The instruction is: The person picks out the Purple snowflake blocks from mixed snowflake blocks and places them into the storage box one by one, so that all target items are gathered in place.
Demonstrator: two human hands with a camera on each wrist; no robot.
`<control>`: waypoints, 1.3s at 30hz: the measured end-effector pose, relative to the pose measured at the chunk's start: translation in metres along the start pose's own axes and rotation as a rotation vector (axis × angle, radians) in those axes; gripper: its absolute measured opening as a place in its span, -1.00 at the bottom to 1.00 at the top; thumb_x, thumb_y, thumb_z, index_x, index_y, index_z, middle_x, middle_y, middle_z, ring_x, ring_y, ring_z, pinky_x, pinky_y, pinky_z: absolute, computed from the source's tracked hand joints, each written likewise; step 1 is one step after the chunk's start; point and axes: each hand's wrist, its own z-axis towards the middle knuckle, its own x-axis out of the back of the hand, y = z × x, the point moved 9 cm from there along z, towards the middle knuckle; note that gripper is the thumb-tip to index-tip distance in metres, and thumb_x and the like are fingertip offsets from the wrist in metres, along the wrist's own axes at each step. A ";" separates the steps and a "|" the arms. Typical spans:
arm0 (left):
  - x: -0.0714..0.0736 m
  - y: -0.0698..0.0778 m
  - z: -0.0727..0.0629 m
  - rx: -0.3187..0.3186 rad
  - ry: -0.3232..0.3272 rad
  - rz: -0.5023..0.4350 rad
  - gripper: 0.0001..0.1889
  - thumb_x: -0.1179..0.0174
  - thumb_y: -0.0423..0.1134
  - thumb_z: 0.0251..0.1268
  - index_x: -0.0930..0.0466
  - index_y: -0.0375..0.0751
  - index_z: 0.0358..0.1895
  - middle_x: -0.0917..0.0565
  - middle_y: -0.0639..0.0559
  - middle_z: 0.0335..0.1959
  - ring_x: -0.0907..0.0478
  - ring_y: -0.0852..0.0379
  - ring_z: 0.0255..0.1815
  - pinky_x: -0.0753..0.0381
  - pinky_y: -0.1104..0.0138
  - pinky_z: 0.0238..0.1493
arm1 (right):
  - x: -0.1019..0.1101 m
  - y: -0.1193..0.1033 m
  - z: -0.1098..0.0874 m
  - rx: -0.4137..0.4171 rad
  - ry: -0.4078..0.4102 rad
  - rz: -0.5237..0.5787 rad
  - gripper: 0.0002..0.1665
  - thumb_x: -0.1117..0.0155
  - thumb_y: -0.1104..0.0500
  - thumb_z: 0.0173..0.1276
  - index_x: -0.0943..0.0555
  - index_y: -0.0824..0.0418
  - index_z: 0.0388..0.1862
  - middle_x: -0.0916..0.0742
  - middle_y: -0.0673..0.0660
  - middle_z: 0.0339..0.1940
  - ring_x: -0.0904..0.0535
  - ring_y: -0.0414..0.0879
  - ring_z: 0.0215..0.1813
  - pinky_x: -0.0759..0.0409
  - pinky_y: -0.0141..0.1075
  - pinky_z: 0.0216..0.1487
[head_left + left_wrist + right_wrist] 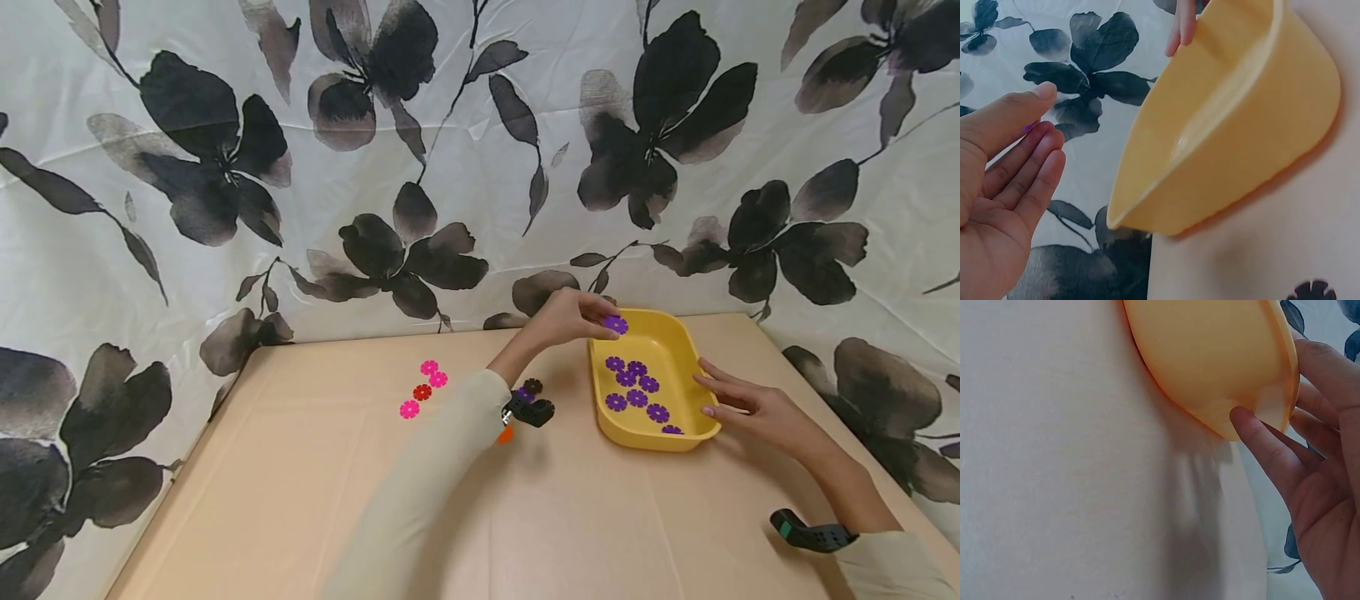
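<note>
My left hand pinches a purple flower-shaped disc by its edge, over the far left corner of a yellow tray. In the left wrist view, only a sliver of that disc shows between thumb and fingers. Several purple flower-shaped discs lie spread on the tray's floor. My right hand touches the tray's right side with its fingers stretched out. From the right wrist, the thumb rests against the wall while other fingers are at the rim.
Left of my left forearm lie several pink discs and a red disc. Beside the left wrist strap are a black disc, a partly hidden purple disc and an orange disc. Floral fabric hangs behind the table.
</note>
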 end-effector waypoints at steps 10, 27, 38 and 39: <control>-0.020 -0.003 0.020 0.077 -0.026 0.008 -0.63 -0.52 -0.21 0.14 -0.75 -0.18 0.04 -0.78 0.12 -0.20 -0.68 0.33 -0.24 -0.64 0.59 -0.13 | -0.001 0.001 0.000 0.002 -0.001 0.002 -0.23 -0.35 -0.05 0.45 -0.39 0.22 0.51 -0.24 0.33 0.61 -0.29 0.51 0.45 -0.44 0.17 0.23; -0.022 -0.009 0.025 0.097 0.004 -0.002 -0.64 -0.52 -0.22 0.14 -0.75 -0.16 0.02 -0.77 0.14 -0.19 -0.67 0.32 -0.24 -0.64 0.59 -0.12 | 0.001 0.001 0.002 0.015 -0.002 -0.016 -0.24 -0.37 -0.07 0.42 -0.42 0.22 0.49 -0.28 0.33 0.59 -0.31 0.48 0.44 -0.50 -0.05 0.21; -0.037 0.001 0.037 0.085 -0.035 0.031 -0.64 -0.49 -0.20 0.19 -0.76 -0.13 0.07 -0.77 0.18 -0.15 -0.67 0.38 -0.24 -0.62 0.63 -0.12 | 0.000 0.000 0.001 0.022 -0.012 -0.016 -0.25 -0.34 -0.07 0.45 -0.41 0.21 0.50 -0.27 0.33 0.60 -0.32 0.48 0.44 -0.49 0.07 0.21; -0.039 0.001 0.038 0.093 -0.034 0.038 -0.64 -0.49 -0.20 0.19 -0.76 -0.11 0.06 -0.77 0.19 -0.16 -0.67 0.39 -0.25 -0.62 0.63 -0.12 | 0.000 0.000 0.001 0.025 -0.012 -0.016 -0.25 -0.34 -0.07 0.45 -0.41 0.21 0.50 -0.27 0.33 0.60 -0.32 0.48 0.44 -0.48 0.09 0.21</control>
